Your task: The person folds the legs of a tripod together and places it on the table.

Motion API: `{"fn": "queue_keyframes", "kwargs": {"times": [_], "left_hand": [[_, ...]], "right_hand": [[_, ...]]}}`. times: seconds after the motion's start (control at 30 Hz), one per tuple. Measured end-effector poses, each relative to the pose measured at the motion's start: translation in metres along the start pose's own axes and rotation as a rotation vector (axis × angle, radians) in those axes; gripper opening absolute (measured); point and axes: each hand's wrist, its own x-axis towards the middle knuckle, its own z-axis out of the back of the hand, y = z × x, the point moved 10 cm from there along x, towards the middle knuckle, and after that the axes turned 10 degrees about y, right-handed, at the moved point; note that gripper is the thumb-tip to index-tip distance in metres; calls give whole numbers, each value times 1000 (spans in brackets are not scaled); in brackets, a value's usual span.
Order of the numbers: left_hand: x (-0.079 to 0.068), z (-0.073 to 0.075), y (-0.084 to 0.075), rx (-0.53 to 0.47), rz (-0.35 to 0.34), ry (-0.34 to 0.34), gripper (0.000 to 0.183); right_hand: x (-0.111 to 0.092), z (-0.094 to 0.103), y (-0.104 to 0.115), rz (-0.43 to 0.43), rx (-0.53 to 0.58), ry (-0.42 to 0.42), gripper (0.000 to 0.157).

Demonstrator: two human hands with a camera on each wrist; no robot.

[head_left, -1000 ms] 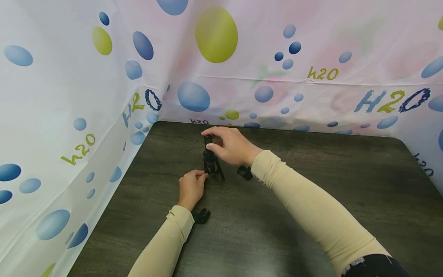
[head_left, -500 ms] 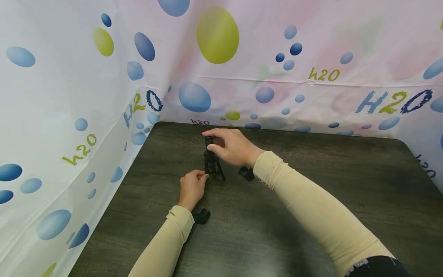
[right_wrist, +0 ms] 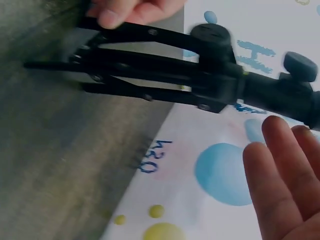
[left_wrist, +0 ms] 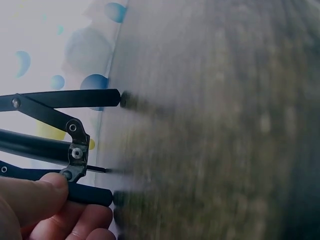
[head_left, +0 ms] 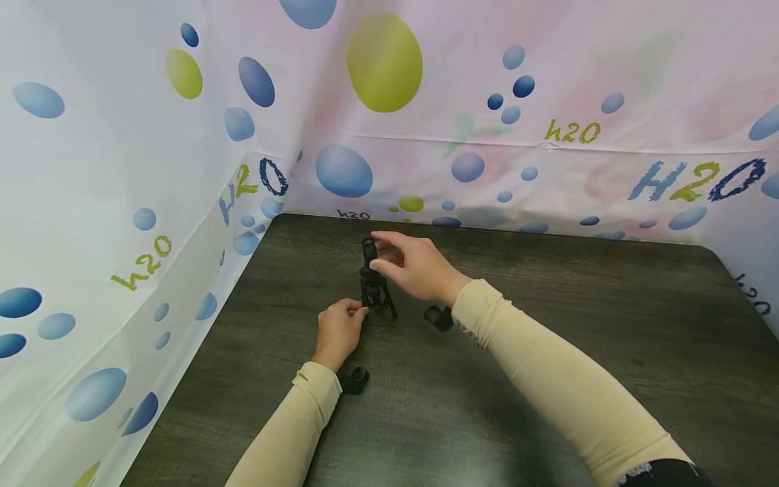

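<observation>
- bkgd: white sheet (head_left: pixel 475 40) w/ blue + green dots and h2o lettering, behind and left of the dark wood-look table (head_left: pixel 517 392).
- i've got the black tripod (head_left: pixel 372 279) upright on the table, left of ctr, toward the back edge.
- l hand (head_left: pixel 339 331): thumb + fingers pinch one leg (left_wrist: pixel 95 194) low down, near the foot.
- r hand (head_left: pixel 420 269): fingers mostly straight, thumb apart from index, just beside the tripod's top; not gripping afaict. can't tell if the thumb tip touches.
- r wrist cam shows me round knobs (right_wrist: pixel 210 36) on the tripod.
- tan sleeves (head_left: pixel 282 426) on both arms, black wrist units (head_left: pixel 438 318) too.
</observation>
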Motion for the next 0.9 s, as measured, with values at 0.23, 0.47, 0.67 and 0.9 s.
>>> {"fn": "queue_keyframes", "kwargs": {"times": [0.23, 0.47, 0.67, 0.9], "left_hand": [[0, 1, -1, 13, -9, -7, 13], [-1, 2, -3, 17, -21, -15, 13], [-1, 2, -2, 9, -19, -23, 13], [-1, 3, -3, 6, -29, -28, 12]], "right_hand": [[-17, -14, -34, -121, -28, -63, 29], [-30, -36, -64, -194, -38, -62, 25], [-33, -48, -73, -214, -18, -61, 19], [-32, -57, -77, -247, -20, -68, 12]]}}
